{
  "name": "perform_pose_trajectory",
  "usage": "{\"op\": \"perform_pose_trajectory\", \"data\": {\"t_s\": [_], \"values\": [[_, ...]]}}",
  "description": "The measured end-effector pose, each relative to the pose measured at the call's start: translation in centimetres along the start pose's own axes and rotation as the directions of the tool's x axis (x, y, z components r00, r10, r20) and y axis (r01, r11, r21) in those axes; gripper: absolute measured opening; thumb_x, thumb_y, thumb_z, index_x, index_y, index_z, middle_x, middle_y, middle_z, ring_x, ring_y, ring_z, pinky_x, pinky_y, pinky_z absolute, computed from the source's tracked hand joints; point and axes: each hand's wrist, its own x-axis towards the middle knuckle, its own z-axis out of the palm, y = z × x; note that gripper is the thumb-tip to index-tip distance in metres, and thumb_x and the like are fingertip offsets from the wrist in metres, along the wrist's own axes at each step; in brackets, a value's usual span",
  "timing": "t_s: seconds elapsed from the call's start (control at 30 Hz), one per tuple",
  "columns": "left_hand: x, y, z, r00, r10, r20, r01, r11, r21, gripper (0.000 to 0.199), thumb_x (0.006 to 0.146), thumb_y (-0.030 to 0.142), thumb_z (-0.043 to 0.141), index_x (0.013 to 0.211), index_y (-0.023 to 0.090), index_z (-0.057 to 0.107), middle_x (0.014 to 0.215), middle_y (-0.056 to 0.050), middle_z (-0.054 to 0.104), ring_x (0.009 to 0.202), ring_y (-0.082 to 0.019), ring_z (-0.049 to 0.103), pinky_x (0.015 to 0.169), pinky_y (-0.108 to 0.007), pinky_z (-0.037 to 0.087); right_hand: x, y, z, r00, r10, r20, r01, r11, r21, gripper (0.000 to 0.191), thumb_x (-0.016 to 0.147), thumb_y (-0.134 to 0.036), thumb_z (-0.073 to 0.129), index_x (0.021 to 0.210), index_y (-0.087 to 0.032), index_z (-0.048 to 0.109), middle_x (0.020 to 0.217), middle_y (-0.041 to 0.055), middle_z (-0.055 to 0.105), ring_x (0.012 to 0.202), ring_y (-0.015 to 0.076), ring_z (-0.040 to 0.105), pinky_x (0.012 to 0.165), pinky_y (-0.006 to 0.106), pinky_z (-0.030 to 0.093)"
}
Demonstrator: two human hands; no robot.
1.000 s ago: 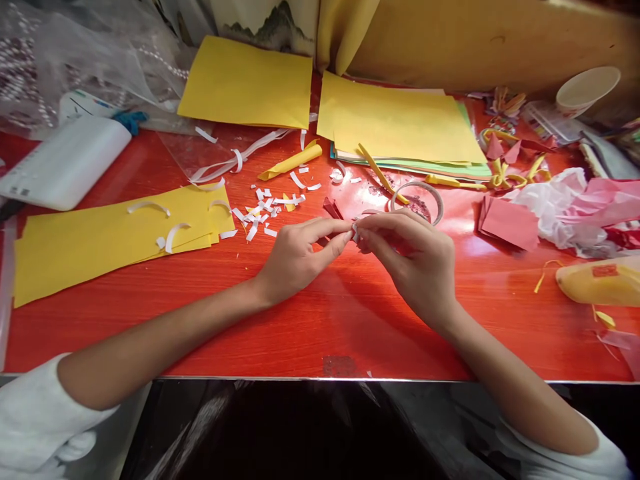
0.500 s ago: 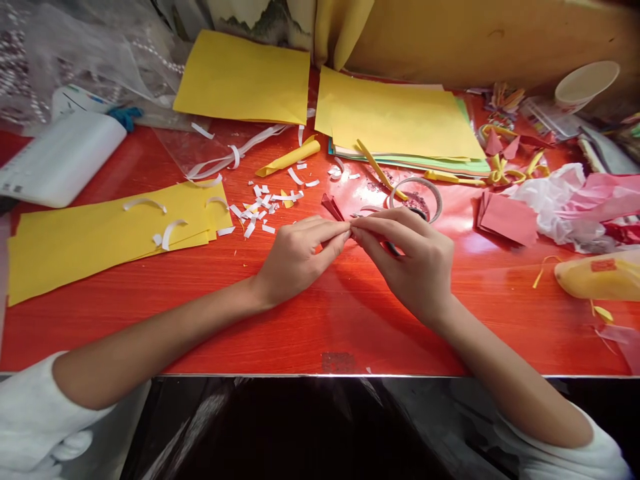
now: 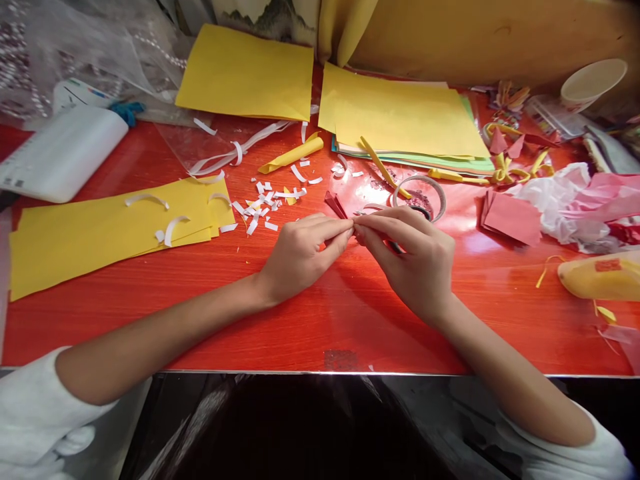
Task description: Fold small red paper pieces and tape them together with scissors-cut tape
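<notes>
My left hand (image 3: 303, 257) and my right hand (image 3: 415, 257) meet fingertip to fingertip above the table, both closed in a pinch. Between the fingertips is a small piece of folded red paper (image 3: 335, 205), its dark pleated end sticking out beyond my left fingers; the rest is hidden. Under and behind my right hand lie scissors with black handles (image 3: 421, 212), mostly covered. A roll of tape (image 3: 441, 195) rests just past my right knuckles. To the right is a small stack of red paper squares (image 3: 511, 218).
Yellow paper strips (image 3: 100, 230) lie left, near white paper scraps (image 3: 260, 205) and a rolled yellow paper (image 3: 291, 153). Yellow sheets (image 3: 245, 73) and a stack of coloured paper (image 3: 400, 120) are behind. A paper cup (image 3: 593, 83) stands back right; a white device (image 3: 65, 153) lies left.
The view has shifted slightly. Both hands keep the same pinch at nearly the same spot, with only tiny finger movement.
</notes>
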Motion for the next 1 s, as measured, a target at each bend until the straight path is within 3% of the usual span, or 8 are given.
{"op": "perform_pose_trajectory", "data": {"t_s": [1.0], "values": [[-0.09, -0.07, -0.01, 0.995, -0.089, 0.039, 0.090, 0.996, -0.023, 0.021, 0.087, 0.017, 0.051, 0.089, 0.017, 0.072, 0.082, -0.002, 0.072, 0.074, -0.011, 0.062, 0.071, -0.023, 0.048, -0.22, 0.03, 0.29, 0.996, 0.080, 0.039, -0.080, 0.997, -0.022, 0.015, 0.086, -0.015, 0.055, 0.086, -0.024, 0.067, 0.080, 0.0034, 0.068, 0.078, 0.0171, 0.066, 0.068, 0.030, 0.054]]}}
